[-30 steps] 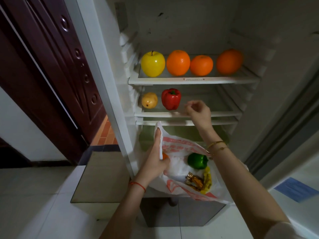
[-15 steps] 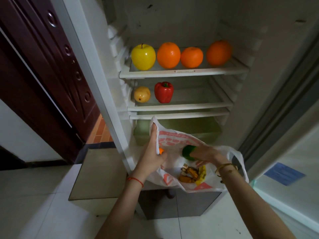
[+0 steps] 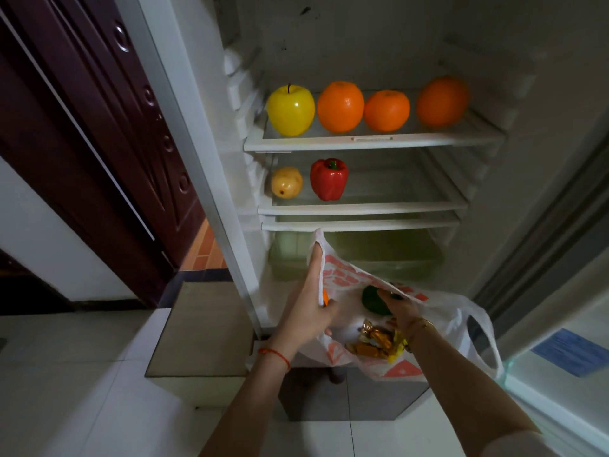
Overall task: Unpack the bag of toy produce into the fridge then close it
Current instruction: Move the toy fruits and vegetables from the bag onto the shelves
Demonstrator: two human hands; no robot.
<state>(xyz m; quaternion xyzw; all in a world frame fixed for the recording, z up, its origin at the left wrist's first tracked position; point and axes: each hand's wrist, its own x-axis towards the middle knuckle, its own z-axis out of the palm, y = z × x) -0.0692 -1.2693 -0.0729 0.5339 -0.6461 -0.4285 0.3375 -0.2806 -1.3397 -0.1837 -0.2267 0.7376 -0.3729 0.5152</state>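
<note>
**A:** What is closest to the camera?

**B:** Two bare forearms reach forward to a white plastic bag (image 3: 445, 311) with orange-red print, held in front of the open fridge (image 3: 372, 34). The left hand (image 3: 309, 311), a red string at its wrist, is closed on the bag's left edge and lifts it so the mouth gapes. The right hand (image 3: 400, 310), a thin gold bracelet at its wrist, is inside the bag with its fingers curled around a green pepper (image 3: 374, 300).

**A:** What else is in the bag?

**B:** Below the pepper lies a cluster of gold and amber foil-wrapped pieces (image 3: 377, 341). Just beside the left hand a sliver of something orange (image 3: 325, 298) shows; too little is visible to name it. The bag's far handle loop hangs loose to the right.

**A:** And beyond the bag?

**B:** Directly behind it is a pale green drawer (image 3: 356, 255) at the bottom of the fridge, its front partly covered by the bag; I cannot make out its contents. Above the bag, the lower shelf (image 3: 412, 206) holds a yellowish round fruit (image 3: 286, 182) on the left and a red pepper (image 3: 329, 179) just beside it. Higher again, the upper shelf (image 3: 428, 140) carries a yellow apple (image 3: 290, 110) on the left, then three oranges (image 3: 341, 107) in a row.

**A:** Anything cut off?

**B:** The fridge's top runs out of frame, and its door appears only as an edge far right of the bag.
</note>
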